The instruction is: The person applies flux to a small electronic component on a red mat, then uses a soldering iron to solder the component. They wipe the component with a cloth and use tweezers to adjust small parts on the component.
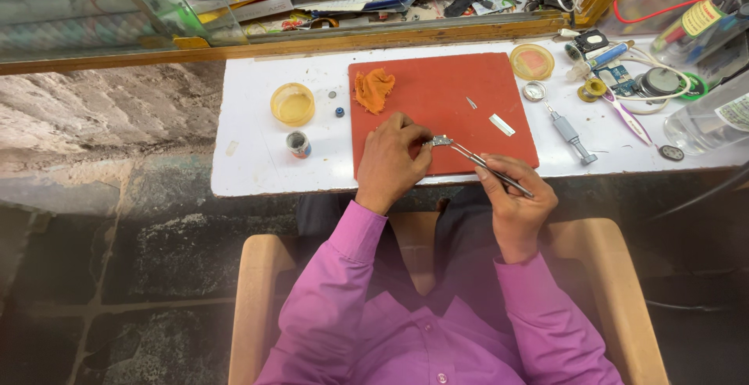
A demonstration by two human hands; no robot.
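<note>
My left hand (392, 160) rests on the near edge of a red mat (445, 92), its fingertips pinching a small metal part (439, 141). My right hand (516, 198) grips metal tweezers (491, 168) whose tips reach that part. An orange cloth (374, 88) lies at the mat's far left corner. A small pointed metal piece (471, 102) and a white strip (502, 124) lie on the mat's right half.
On the white table (250, 120): a yellow lidded dish (292, 104), a small jar (298, 145), a yellow-rimmed dish (532, 61), a loupe (534, 91), a grey-handled tool (571, 135), a purple toothbrush (628, 118), a clear bottle (710, 124). Clutter fills the shelf behind.
</note>
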